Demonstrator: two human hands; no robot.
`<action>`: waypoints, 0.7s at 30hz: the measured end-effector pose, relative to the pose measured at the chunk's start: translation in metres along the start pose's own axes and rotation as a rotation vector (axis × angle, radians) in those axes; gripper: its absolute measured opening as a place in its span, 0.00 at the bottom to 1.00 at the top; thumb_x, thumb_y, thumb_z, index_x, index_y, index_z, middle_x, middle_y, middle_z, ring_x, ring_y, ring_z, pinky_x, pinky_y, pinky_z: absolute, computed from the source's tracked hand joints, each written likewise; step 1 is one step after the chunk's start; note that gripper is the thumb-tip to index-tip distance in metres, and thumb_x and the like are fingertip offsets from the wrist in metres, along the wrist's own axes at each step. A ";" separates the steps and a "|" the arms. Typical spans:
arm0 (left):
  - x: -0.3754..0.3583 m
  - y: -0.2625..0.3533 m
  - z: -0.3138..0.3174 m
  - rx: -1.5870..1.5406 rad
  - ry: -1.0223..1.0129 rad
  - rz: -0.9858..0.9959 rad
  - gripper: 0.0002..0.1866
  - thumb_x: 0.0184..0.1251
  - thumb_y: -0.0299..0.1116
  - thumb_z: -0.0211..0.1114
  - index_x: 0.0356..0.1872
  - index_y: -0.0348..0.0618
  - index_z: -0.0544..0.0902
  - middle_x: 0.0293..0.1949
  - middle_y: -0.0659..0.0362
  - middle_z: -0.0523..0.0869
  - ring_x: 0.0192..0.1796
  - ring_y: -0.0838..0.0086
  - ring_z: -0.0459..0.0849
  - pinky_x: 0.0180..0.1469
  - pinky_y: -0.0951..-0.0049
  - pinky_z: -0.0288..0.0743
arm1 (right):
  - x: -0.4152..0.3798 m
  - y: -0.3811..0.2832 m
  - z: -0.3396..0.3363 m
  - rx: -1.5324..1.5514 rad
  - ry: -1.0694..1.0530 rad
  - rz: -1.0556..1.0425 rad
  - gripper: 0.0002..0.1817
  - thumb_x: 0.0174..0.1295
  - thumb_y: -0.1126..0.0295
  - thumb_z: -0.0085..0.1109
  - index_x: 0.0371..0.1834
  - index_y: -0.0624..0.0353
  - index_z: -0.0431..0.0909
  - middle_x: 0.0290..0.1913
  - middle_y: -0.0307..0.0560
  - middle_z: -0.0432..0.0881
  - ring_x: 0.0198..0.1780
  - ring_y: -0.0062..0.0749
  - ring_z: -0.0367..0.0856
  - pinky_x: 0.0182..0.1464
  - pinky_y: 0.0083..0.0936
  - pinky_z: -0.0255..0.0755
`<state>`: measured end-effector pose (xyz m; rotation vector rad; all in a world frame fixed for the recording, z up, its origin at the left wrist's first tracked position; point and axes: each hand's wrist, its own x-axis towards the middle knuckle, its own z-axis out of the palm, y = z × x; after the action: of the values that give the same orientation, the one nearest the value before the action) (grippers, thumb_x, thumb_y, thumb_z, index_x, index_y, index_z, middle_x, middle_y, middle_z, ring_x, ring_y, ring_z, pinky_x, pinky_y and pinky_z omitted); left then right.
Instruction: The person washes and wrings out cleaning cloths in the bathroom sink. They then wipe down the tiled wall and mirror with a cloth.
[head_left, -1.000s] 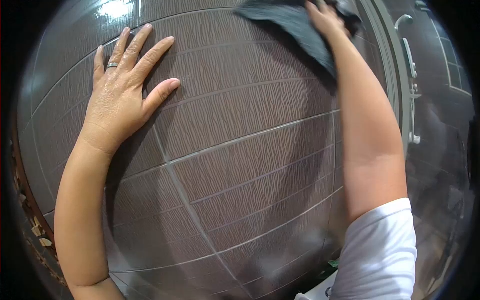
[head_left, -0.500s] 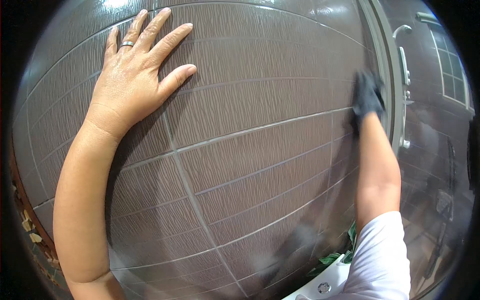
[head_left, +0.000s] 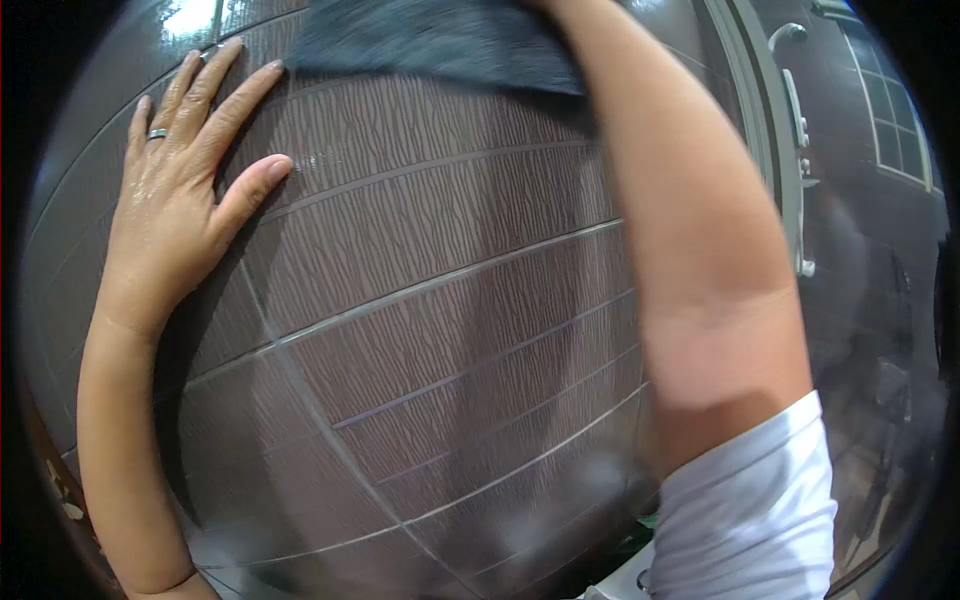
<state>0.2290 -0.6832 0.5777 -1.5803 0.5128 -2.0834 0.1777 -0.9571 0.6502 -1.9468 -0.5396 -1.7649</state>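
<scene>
My left hand [head_left: 178, 170] lies flat on the brown textured wall tiles [head_left: 430, 230], fingers spread, with a ring on one finger. Its skin looks wet. At the top edge, a dark grey cloth [head_left: 440, 45] spreads against the tiles, slightly blurred. My right forearm [head_left: 690, 190] reaches up to it. The right hand is mostly cut off by the frame edge, so its fingers do not show, but the cloth moves with it.
On the right, a grey frame [head_left: 757, 110] borders a glass panel [head_left: 860, 290], with a white handle [head_left: 795, 110] near it. A white basin-like edge [head_left: 625, 578] and a bit of green leaf [head_left: 648, 521] show at the bottom.
My right hand has swept the cloth from the wall's right side up and left to the top, where it now appears spread out. The view has shifted; my left hand stays flat.
</scene>
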 end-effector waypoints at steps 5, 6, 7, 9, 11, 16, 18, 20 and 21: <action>0.004 -0.004 0.002 0.087 0.011 0.071 0.28 0.60 0.55 0.47 0.62 0.64 0.63 0.66 0.63 0.57 0.69 0.68 0.50 0.69 0.59 0.37 | 0.029 0.260 -0.102 -0.434 0.301 0.218 0.34 0.58 0.43 0.41 0.64 0.51 0.57 0.64 0.53 0.58 0.66 0.44 0.54 0.64 0.37 0.50; 0.005 -0.006 0.001 0.095 0.009 0.099 0.27 0.60 0.55 0.47 0.62 0.63 0.63 0.66 0.63 0.57 0.69 0.68 0.49 0.69 0.58 0.37 | 0.025 0.320 -0.127 -0.520 0.288 0.317 0.37 0.57 0.40 0.38 0.64 0.53 0.57 0.63 0.54 0.61 0.64 0.45 0.59 0.63 0.37 0.52; 0.005 -0.007 0.002 0.095 0.004 0.104 0.27 0.61 0.53 0.47 0.62 0.62 0.63 0.66 0.62 0.58 0.69 0.66 0.50 0.69 0.58 0.38 | -0.020 0.334 -0.136 -0.347 0.478 0.376 0.39 0.55 0.38 0.39 0.65 0.52 0.56 0.64 0.53 0.59 0.66 0.48 0.55 0.64 0.40 0.51; 0.009 -0.007 -0.002 0.063 -0.026 0.115 0.27 0.61 0.51 0.48 0.62 0.60 0.63 0.66 0.61 0.58 0.69 0.66 0.52 0.68 0.57 0.40 | -0.069 0.444 -0.189 -0.792 0.278 0.283 0.33 0.59 0.48 0.41 0.65 0.54 0.55 0.65 0.51 0.58 0.65 0.45 0.54 0.64 0.36 0.51; 0.010 -0.009 0.004 0.023 0.003 0.127 0.26 0.61 0.49 0.49 0.61 0.56 0.65 0.65 0.59 0.60 0.68 0.64 0.54 0.68 0.61 0.43 | -0.167 0.379 -0.171 -1.345 0.310 0.185 0.26 0.63 0.61 0.39 0.63 0.61 0.56 0.63 0.51 0.61 0.60 0.42 0.62 0.63 0.31 0.53; 0.013 -0.007 0.008 -0.022 0.046 0.133 0.26 0.61 0.49 0.50 0.60 0.56 0.66 0.64 0.59 0.61 0.68 0.65 0.54 0.67 0.62 0.45 | -0.305 0.447 -0.190 -0.861 0.546 0.381 0.21 0.63 0.61 0.42 0.57 0.57 0.65 0.55 0.45 0.70 0.56 0.35 0.66 0.56 0.26 0.61; 0.009 0.000 0.008 0.020 0.050 0.106 0.26 0.61 0.50 0.50 0.61 0.58 0.66 0.65 0.59 0.61 0.68 0.65 0.54 0.67 0.62 0.45 | -0.312 0.334 -0.155 -0.797 0.566 0.324 0.19 0.61 0.64 0.47 0.54 0.60 0.68 0.53 0.46 0.70 0.52 0.34 0.67 0.55 0.25 0.61; 0.019 0.004 -0.002 0.066 0.039 0.126 0.26 0.61 0.53 0.50 0.61 0.62 0.65 0.65 0.61 0.60 0.68 0.66 0.54 0.67 0.61 0.43 | -0.283 0.247 -0.119 -0.005 0.773 0.892 0.19 0.58 0.61 0.51 0.50 0.59 0.71 0.46 0.44 0.73 0.48 0.31 0.69 0.49 0.24 0.64; 0.018 0.000 0.003 0.115 0.047 0.132 0.26 0.61 0.54 0.49 0.61 0.64 0.64 0.65 0.62 0.60 0.68 0.66 0.53 0.67 0.58 0.42 | -0.271 0.258 -0.116 0.111 0.758 0.851 0.20 0.57 0.60 0.53 0.49 0.58 0.72 0.44 0.43 0.74 0.45 0.30 0.70 0.47 0.25 0.65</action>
<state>0.2277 -0.6935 0.5930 -1.3969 0.4905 -2.0174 0.2013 -1.2308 0.3711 -1.0173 0.3963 -1.6288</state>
